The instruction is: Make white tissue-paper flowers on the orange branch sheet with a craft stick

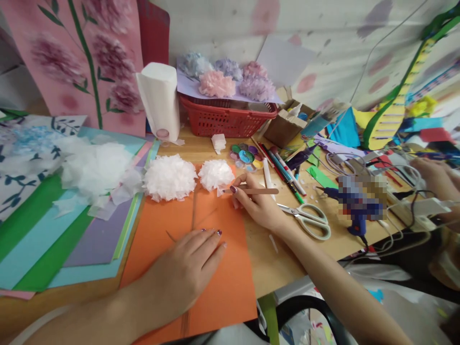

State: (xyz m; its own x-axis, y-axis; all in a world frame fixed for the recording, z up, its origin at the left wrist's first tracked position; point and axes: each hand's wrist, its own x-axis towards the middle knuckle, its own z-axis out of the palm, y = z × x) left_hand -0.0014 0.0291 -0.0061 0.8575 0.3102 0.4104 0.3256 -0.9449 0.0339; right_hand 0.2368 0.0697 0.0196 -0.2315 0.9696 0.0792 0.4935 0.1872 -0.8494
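Note:
My left hand (187, 268) lies flat with its fingers stretched out on an orange paper sheet (215, 297), pressing it to the wooden table. My right hand (257, 203) is closed in a pinch on a thin brown paintbrush (251, 191) held sideways, its tip pointing left at the smaller white tissue flower (215, 174). A larger white tissue flower (169, 177) sits to its left at the sheet's top edge. A thin painted line (194, 211) runs down the orange sheet.
Paint palette (246, 157), markers (283, 170), scissors (309, 220) and a blue glue gun (354, 215) lie at the right. A red basket (226, 120) bearing tissue flowers and a white paper roll (160, 98) stand behind. Coloured sheets (53, 244) are stacked at the left. Another person's hand (436, 179) at far right.

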